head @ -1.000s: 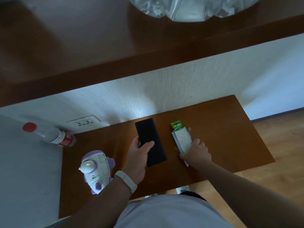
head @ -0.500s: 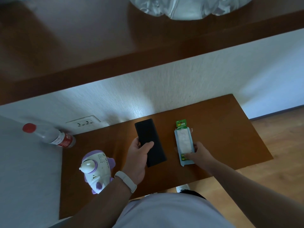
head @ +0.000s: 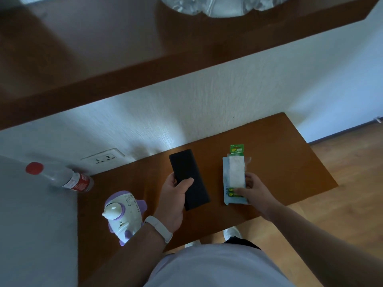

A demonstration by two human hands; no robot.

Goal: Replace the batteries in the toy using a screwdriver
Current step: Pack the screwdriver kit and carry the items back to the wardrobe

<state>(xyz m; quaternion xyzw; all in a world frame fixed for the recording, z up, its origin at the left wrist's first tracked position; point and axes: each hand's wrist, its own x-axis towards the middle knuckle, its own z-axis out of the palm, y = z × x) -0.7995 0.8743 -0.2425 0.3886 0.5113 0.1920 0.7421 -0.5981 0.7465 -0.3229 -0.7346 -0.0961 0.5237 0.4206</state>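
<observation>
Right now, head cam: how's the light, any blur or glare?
Head view: dim overall, bright patch on the wall above the table; the shelf near the lens looks soft; the battery pack is sharp, its GP print legible.

White-and-purple toy (head: 124, 214) lies at the tabletop (head: 279, 162) left edge. Green-carded battery pack (head: 235, 175) lies flat at right.

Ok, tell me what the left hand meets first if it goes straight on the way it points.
Beyond the black case it grips, the left hand likely meets only bare table, then the wall.
</observation>
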